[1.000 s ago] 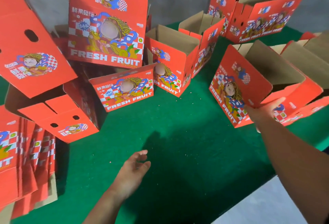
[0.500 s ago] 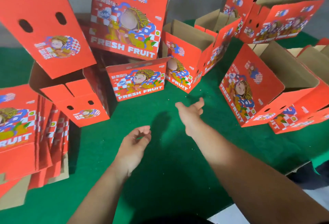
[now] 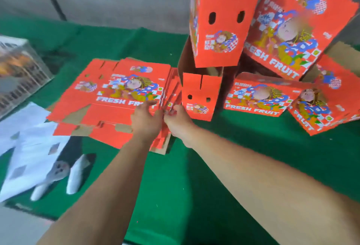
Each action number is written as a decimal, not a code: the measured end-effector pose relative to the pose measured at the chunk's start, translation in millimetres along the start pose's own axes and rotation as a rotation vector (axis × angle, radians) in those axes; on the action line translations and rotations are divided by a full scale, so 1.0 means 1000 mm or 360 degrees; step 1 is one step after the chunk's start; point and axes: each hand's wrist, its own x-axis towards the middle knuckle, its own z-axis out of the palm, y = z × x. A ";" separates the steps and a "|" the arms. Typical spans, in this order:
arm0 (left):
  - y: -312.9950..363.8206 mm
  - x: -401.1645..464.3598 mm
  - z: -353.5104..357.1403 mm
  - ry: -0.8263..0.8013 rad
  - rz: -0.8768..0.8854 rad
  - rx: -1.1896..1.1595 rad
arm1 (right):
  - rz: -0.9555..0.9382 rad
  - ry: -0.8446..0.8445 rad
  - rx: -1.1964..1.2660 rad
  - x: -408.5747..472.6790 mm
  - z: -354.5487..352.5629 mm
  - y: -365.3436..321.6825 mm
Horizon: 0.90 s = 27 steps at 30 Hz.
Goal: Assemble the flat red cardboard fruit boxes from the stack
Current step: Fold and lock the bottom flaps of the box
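Reaching across the green table (image 3: 194,176), both hands meet at the right edge of the stack (image 3: 120,96) of flat red boxes. The left hand (image 3: 145,117) lies palm down on the top sheet, fingers spread wide over its printed face. The right hand (image 3: 178,120) is just beside it, fingers curled at the stack's fanned edges; whether it has pinched a sheet I cannot tell, the view is blurred. Just right of the stack stands a small built box (image 3: 199,96), with more built boxes (image 3: 259,96) piled behind and beside it. White plastic (image 3: 33,147) lies left of the arms
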 end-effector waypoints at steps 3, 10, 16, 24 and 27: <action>-0.046 0.022 -0.021 -0.0225 -0.0230 0.0624 | 0.0177 -0.0137 -0.0049 0.011 0.035 -0.009; -0.101 0.006 -0.022 -0.0553 0.0067 0.0989 | 0.0409 -0.0026 0.0131 0.036 0.085 -0.006; -0.107 -0.015 -0.011 -0.0307 0.0134 0.0822 | 0.0666 0.0110 0.0295 0.051 0.081 -0.001; -0.117 -0.033 -0.016 0.0070 0.0321 0.0281 | 0.0223 0.0007 0.0253 0.058 0.048 0.006; -0.117 -0.027 -0.032 0.0345 0.0191 0.0117 | 0.0041 -0.0151 0.0280 0.046 0.020 0.004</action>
